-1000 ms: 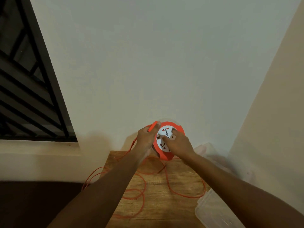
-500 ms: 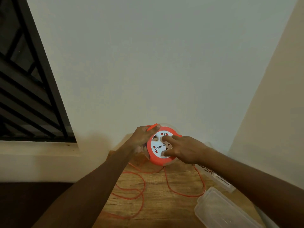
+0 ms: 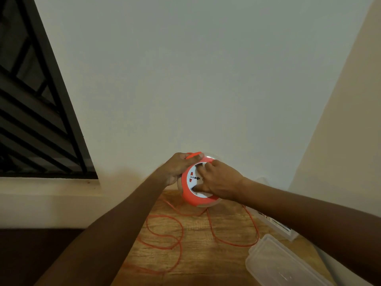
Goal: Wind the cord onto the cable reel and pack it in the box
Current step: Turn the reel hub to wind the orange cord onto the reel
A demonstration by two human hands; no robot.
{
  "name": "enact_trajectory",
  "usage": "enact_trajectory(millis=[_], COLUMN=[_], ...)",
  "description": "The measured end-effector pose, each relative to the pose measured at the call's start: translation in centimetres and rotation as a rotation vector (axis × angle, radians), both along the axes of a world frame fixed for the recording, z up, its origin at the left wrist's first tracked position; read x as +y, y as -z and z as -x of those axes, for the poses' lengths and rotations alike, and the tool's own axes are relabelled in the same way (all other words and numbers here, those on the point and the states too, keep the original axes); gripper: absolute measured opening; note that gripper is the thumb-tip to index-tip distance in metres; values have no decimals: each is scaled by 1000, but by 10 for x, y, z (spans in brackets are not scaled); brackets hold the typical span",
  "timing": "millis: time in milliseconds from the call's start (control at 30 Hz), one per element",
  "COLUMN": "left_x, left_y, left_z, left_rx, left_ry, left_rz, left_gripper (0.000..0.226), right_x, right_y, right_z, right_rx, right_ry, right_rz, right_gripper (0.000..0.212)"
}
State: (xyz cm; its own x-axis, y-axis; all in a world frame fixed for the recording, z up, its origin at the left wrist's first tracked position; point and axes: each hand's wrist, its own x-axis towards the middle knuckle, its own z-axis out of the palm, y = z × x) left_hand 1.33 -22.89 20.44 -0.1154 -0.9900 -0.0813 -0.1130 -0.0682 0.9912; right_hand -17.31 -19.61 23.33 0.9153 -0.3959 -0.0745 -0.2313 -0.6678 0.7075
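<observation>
An orange cable reel point(image 3: 192, 200) with a white socket face is held up above the far end of a wooden table point(image 3: 208, 263). My left hand point(image 3: 179, 168) grips its left rim and orange handle. My right hand point(image 3: 219, 180) lies across the white face with fingers pressed into it. Thin orange cord point(image 3: 165, 237) hangs from the reel and lies in loose loops on the table. A clear plastic box point(image 3: 276, 223) stands at the table's right edge, mostly hidden behind my right forearm.
A clear plastic lid point(image 3: 278, 263) lies at the near right of the table. A pale wall rises right behind the reel, with another wall on the right. A dark barred window point(image 3: 35, 112) and its sill are on the left.
The white face has turned under my right hand's fingers, and the right hand has shifted across it. The reel has tilted a little; the cord loops on the table have shifted slightly.
</observation>
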Motion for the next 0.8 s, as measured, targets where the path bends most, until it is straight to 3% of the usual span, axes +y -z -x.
enact_trajectory(millis=[200,367,500,600,700,800], left_x=[-5,-8,-12,-11,-9,-6], left_y=[-7,-7,0,13,25,29], left_z=[-1,14,18,15,12,6], left_rx=[166,234,143,92,51,79], left_ry=[-131,-257,-281,-272,-222,-180], left_rz=[57,109,143,111,95,37], left_gripper=[35,25,28,34,40,43], right_x=[-15,-13,-4,12,25,30], right_y=[0,14,27,47,63,66], right_z=[0,-10,-23,-30,-33,-23], right_rx=[-419,-922,-1455,-1794,-1895,-1638], right_ry=[208,431,710,771,810,732], right_rz=[-52,-148,-615,-957,-1170,-1056], right_gripper=[72,67,64,60,72,68])
